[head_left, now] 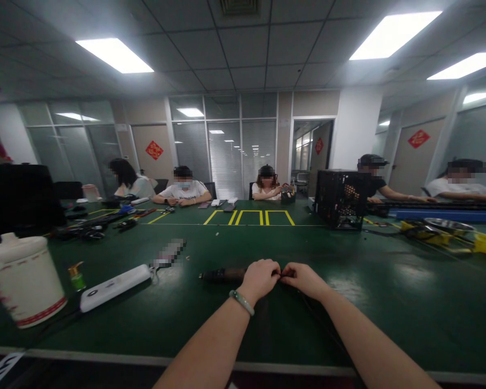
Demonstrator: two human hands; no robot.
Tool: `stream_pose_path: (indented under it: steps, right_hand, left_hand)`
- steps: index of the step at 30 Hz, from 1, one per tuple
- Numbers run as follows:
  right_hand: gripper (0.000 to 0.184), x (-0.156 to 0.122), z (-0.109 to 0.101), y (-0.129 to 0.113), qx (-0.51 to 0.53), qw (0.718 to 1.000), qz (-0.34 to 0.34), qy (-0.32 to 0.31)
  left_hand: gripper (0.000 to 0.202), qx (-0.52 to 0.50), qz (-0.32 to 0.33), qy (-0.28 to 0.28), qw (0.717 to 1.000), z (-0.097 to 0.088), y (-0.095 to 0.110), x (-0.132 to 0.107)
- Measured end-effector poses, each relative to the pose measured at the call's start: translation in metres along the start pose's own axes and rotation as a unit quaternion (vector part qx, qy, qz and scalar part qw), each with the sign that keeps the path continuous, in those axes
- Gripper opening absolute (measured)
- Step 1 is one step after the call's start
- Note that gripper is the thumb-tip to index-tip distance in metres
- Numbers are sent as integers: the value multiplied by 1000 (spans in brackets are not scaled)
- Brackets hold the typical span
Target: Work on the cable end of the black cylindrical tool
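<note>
A dark, tube-shaped corded tool (227, 275) lies on the green table in front of me, its narrow end pointing left. It resembles an electric screwdriver, but its kind is not certain. Over its right end, my left hand (261, 278) is closed, a pale green bangle on the wrist. Close beside it, my right hand (302, 278) pinches the cord where it meets the tool; the fingertips hide the exact spot. From there the black cord (319, 316) runs down beneath my right forearm toward the table's front edge.
On the left are a white lidded cup (28, 286), a small green bottle (77, 276), a white power strip (115, 287) and a blurred-out phone-like object (170, 253). A black computer case (341, 199) stands at the back right, near yellow trays (425, 233). Several people sit across the table.
</note>
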State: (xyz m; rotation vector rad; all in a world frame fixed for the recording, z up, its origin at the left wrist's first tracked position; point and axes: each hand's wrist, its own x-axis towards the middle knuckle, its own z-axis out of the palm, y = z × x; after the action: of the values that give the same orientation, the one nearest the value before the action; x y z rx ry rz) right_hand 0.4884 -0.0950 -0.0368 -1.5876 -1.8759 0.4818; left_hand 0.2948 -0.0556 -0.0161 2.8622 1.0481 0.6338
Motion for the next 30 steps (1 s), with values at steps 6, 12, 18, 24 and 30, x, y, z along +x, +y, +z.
stream_pose_path:
  steps: [6,12,18,24,30]
  right_hand:
    - [12,2,2,4,12,1000,3,14]
    - [15,2,3,3,13,1000,22,16]
    - [8,4,7,4,-2,999,20,31]
    - [6,5,9,3,-1,998,24,50]
    - [9,3,7,0,-9,999,8,44]
  left_hand:
    - [11,-9,-7,1,1000,3,-1,1]
    - [9,-11,-16,10,1000,4,-1,2]
    - [10,-2,-8,17,1000,8,-4,4]
    - [9,-3,-5,29,1000,11,-5,4]
    - [9,-10,-1,36,999,7,-5,3]
